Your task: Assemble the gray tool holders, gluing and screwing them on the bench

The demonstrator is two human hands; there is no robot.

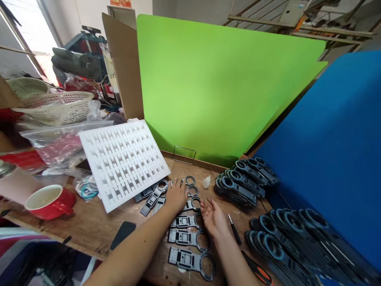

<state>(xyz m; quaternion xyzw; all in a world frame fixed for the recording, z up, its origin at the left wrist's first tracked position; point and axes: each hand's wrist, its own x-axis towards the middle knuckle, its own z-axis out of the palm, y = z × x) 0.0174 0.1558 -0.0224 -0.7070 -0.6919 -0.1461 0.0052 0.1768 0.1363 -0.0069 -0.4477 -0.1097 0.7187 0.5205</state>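
Note:
My left hand (pixel 176 197) lies palm down over the far end of a column of ring-ended plastic parts, its fingers stretched out and partly covering them. Each part is grey and black, with a flat rectangular body and a round ring at the right end; the nearest ring-ended part (pixel 185 258) lies flat. Beside the rings, my right hand (pixel 213 217) is turned palm to the left, fingers loosely bent and apart, with nothing seen in it. Its fingertips are close to one ring (pixel 196 203); whether they touch I cannot tell. Left of my left hand, more ring-ended parts (pixel 154 198) lie crosswise.
A white slotted tray (pixel 126 161) leans at the left over some parts. Stacks of dark ring-ended parts (pixel 242 182) fill the right side. A screwdriver (pixel 235 230) and orange-black-handled tool (pixel 257 270) lie by my right arm. A red mug (pixel 50 202) stands left. Green panel (pixel 226 87) behind.

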